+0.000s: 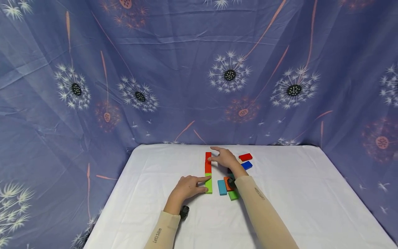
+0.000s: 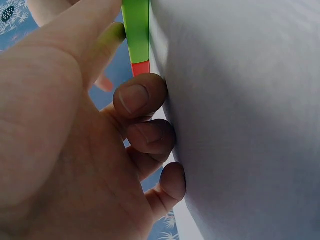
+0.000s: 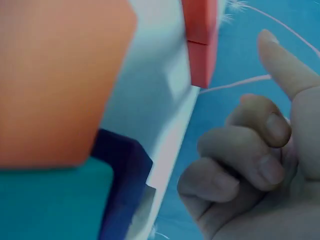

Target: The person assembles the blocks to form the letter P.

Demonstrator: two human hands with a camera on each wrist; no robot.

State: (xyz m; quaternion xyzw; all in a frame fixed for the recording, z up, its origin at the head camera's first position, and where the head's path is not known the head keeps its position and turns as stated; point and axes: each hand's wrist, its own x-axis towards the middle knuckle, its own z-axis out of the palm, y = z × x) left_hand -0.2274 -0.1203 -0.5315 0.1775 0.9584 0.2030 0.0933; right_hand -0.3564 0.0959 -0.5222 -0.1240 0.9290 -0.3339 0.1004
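Index fingers of left hand and right hand straight against block row, others curled.

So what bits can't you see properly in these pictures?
- Head view: the blocks under the right hand and its sleeve are partly covered; a dark block there is mostly hidden.
- Head view: whether the right fingers touch the red block is too small to tell.
- Right wrist view: the big orange block is blurred and cut off by the edge.
- Left wrist view: the left hand fills the picture; only part of the green block shows.
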